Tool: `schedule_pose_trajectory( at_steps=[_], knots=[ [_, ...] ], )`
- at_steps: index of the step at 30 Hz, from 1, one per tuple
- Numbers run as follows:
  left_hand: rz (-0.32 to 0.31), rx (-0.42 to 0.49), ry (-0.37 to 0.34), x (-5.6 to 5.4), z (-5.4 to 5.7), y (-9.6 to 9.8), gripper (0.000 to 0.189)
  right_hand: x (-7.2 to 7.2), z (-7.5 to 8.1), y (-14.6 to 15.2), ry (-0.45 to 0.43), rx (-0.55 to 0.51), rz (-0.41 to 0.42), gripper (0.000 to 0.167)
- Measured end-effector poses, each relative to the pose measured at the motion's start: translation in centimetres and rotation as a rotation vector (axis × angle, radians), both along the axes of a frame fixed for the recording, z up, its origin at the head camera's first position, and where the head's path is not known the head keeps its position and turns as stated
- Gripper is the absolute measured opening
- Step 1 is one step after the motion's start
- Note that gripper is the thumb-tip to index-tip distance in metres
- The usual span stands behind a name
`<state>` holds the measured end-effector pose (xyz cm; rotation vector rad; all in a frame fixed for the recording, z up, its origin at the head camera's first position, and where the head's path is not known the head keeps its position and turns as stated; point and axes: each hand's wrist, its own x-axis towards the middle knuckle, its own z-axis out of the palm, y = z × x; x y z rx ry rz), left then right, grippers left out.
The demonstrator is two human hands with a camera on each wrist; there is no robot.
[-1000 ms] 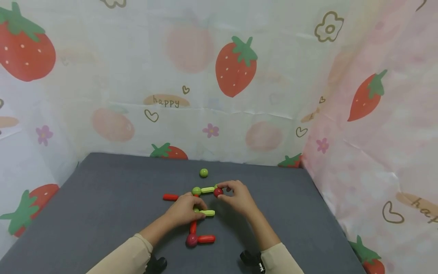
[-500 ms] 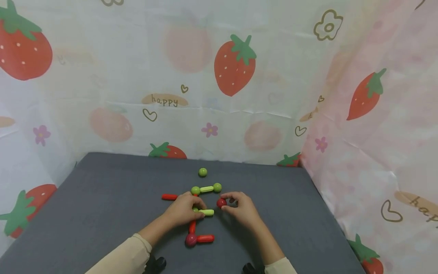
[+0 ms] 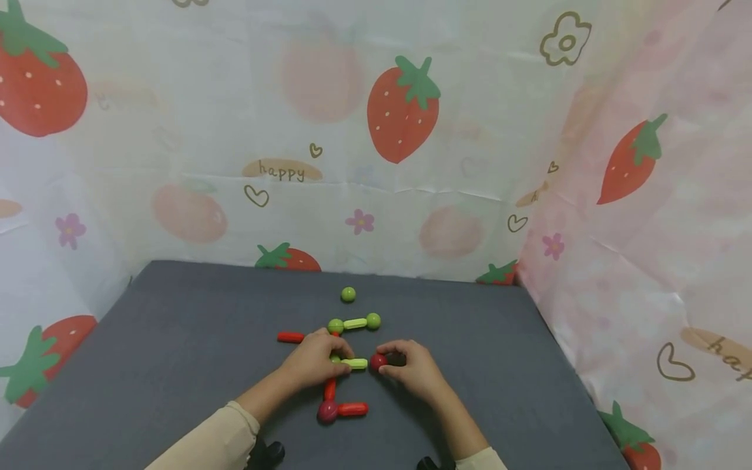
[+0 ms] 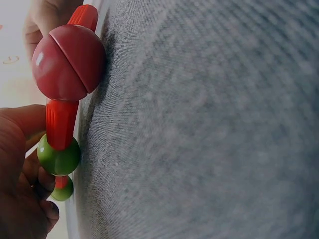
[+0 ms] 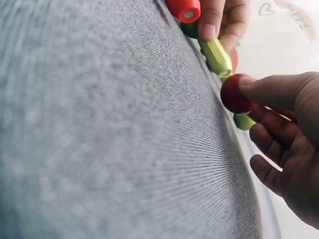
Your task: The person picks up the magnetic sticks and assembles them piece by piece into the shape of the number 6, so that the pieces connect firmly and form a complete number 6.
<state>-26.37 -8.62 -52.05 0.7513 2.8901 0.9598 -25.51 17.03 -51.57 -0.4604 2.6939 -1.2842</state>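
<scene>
Joining seems in hand, calling for alignment next: the right hand point(image 3: 413, 371) pinches a red ball point(image 5: 233, 94) just beside the lime-green rod point(image 3: 357, 363); the left hand point(image 3: 311, 358) apparently grips the rod's half-hidden green ball point(image 4: 60, 160).

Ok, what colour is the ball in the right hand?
Dark red; the ball shows best in the right wrist view.

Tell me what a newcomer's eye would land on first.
Likely the strawberry prints across the backdrop behind the grey table. Next, the red ball pinched in the right hand, close to the tip of the lime rod that the left hand grips.
</scene>
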Motion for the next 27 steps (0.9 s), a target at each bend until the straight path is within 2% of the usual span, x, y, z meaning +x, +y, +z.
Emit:
schedule_pose_trajectory(
  at_steps=[8, 15, 19, 27],
  knots=[
    [0.017, 0.003, -0.01, -0.1, 0.1, 0.3, 0.013, -0.1, -0.5, -0.1, -0.024, -0.007, -0.005, 0.03],
    [0.037, 0.009, -0.02, -0.4, 0.6, 0.5, 0.014, -0.2, -0.3, -0.1, 0.007, -0.019, -0.004, 0.03],
    [0.023, 0.01, -0.007, -0.4, 0.7, 0.4, 0.013, -0.1, -0.3, 0.0, 0.005, -0.018, -0.002, 0.03],
    [0.009, 0.095, -0.048, -0.2, 2.3, -1.5, 0.016, 0.5, -0.8, -0.1, 0.009, -0.019, 0.009, 0.031]
  ],
)
